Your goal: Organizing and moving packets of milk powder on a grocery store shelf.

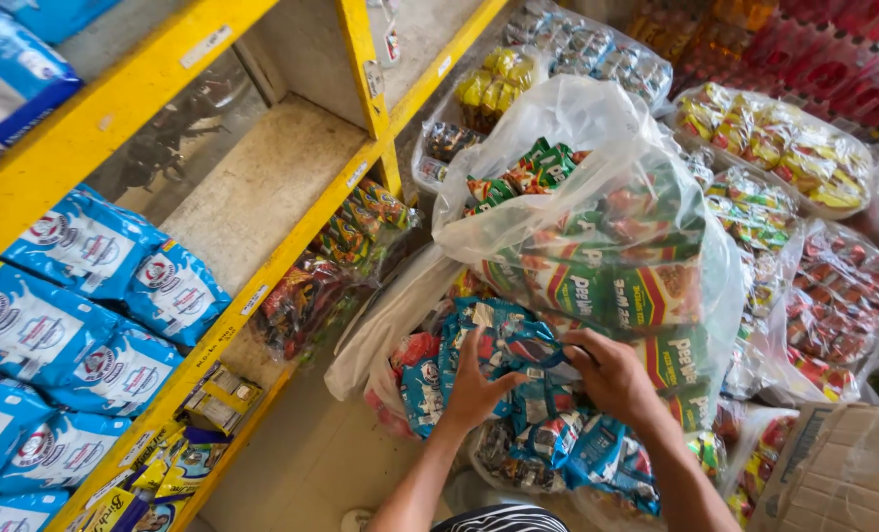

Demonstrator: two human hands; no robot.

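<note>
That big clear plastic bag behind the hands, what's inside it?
The clear plastic bag holds green-and-red snack packets, stacked to its open top. Those deeper inside are hidden by the outer packets.

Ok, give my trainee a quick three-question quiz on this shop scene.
1. True or false: both hands touch the blue snack packets.
2. What colour is the shelf frame? A red, B yellow, C white.
3. What stands just behind the blue packets?

Key: 1 true, the left hand and the right hand both grip them. 2 B. 3 A clear plastic bag of green and red packets.
</note>
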